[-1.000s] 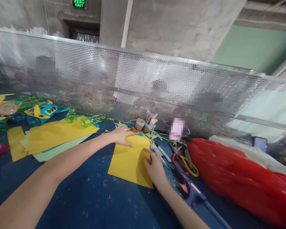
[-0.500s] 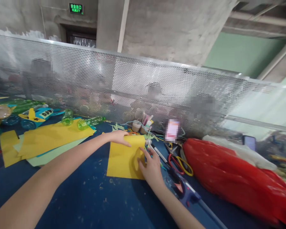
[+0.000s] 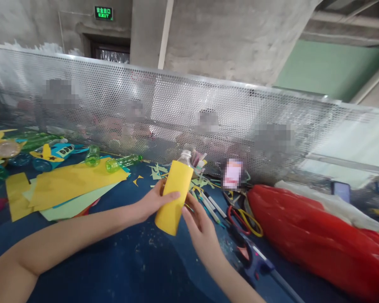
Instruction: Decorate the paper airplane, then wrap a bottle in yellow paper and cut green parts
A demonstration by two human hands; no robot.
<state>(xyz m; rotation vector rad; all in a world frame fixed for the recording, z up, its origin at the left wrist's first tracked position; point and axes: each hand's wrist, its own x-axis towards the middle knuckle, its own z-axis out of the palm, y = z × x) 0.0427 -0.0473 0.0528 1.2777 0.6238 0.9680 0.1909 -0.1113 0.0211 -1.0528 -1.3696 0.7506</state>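
Observation:
A clear plastic bottle wrapped in yellow paper (image 3: 174, 197) is lifted off the blue table (image 3: 120, 261), tilted with its neck pointing up and away. My left hand (image 3: 151, 203) is closed round its left side, thumb across the paper. My right hand (image 3: 199, 227) touches the wrap's right edge, its fingers curved and apart.
Yellow and pale green paper sheets (image 3: 66, 183) and green bottles (image 3: 121, 161) lie at the left. Pens, scissors (image 3: 240, 216) and a glue gun (image 3: 255, 263) lie right of my hands. A red plastic bag (image 3: 316, 240) fills the right. A perforated metal screen (image 3: 189, 118) closes off the back.
The yellow sheet lay flat on the table under both hands. It is now rolled round a bottle, which my left hand has raised off the table.

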